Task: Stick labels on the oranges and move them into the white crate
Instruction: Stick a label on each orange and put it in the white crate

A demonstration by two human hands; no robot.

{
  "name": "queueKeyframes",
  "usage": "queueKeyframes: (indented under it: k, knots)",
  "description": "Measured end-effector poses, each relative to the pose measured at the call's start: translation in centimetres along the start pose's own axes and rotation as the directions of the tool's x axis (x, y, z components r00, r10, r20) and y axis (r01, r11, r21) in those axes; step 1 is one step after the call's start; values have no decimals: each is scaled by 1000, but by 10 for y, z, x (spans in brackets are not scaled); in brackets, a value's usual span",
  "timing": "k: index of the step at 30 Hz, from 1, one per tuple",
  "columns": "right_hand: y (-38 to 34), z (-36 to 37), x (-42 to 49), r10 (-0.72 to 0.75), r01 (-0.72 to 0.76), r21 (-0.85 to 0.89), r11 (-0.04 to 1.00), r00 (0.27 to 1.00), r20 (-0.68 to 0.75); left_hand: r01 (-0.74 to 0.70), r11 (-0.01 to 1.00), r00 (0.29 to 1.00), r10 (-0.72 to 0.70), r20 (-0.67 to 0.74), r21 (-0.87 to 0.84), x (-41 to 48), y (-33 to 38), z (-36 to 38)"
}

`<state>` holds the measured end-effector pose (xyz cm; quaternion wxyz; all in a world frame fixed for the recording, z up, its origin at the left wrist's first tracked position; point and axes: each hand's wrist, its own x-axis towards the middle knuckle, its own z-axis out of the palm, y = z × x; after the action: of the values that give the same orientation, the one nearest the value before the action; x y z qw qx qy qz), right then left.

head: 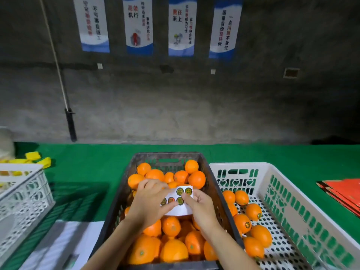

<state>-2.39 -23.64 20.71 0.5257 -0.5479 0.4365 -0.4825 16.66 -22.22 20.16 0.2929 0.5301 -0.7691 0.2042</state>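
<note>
Looks like the peeling step, with no orange in hand yet. Holds the label sheet (180,210) in the left grip (150,201), fingers curled round its left edge, above the dark crate (115,201) heaped with oranges (171,248). Pinches with the right grip (200,207) at a round label near the sheet's right side, thumb tip on it, other fingers folded behind the paper; cannot tell if lifted or flat. Reaches in from below with both forearms, wrists close together, palms turned inward. Next, probably: calls for freeing the label cleanly on a fingertip, pressing it onto one orange from the heap, then carrying that fruit right into the white crate (239,164), just beside the dark one on the green table (87,166) and already holding several labelled oranges (242,223).
</note>
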Motion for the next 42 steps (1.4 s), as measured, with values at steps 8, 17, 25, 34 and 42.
queueKeyframes:
  k: [8,17,25,34,42]
  knots:
    - [-1,1,1,-24,24,35,999,1000,14,228,968,964,-209,166,-104,10,16,-7]
    - [2,1,5,47,-57,108,993,995,90,286,923,958,-277,74,-257,6,32,0]
    - [4,0,4,6,-13,35,999,984,179,364,851,929,-362,78,-380,1,25,-1]
    - [2,2,2,-18,18,-3,1000,983,181,370,869,926,-372,59,-328,-3,30,-4]
    - [5,3,2,-41,41,5,999,981,189,367,875,921,-390,-10,-316,-2,27,-7]
